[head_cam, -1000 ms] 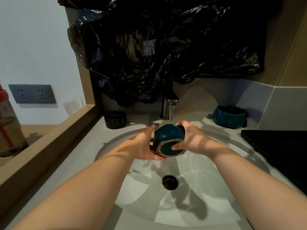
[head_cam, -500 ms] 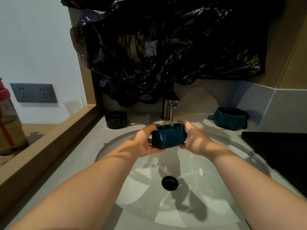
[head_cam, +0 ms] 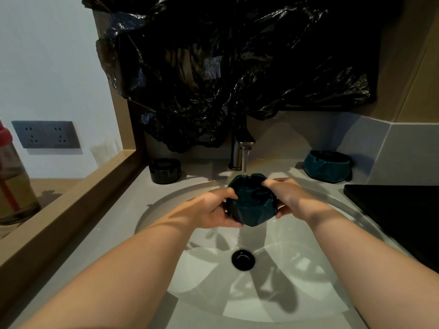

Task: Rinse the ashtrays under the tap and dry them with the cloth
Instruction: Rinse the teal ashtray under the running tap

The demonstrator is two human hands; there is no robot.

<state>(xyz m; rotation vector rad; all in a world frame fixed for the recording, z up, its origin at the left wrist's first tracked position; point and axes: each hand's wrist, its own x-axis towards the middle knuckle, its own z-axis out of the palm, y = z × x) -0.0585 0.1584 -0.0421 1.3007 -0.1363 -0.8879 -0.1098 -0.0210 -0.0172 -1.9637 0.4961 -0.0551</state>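
Left hand (head_cam: 210, 210) and right hand (head_cam: 293, 198), fingers (head_cam: 270, 182) curled round teal ashtray (head_cam: 251, 207) under tap (head_cam: 238, 150), over sink (head_cam: 209, 281), second teal ashtray (head_cam: 327, 165) and black ashtray (head_cam: 165, 171) on grey bench (head_cam: 114, 238)

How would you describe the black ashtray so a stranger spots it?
From the white sink, go up to the tap. Left of it, at the back of the counter, sits the black ashtray. Unlike the teal ashtray under the stream and the teal ashtray right of the tap, both faceted, it is round and smooth-walled.
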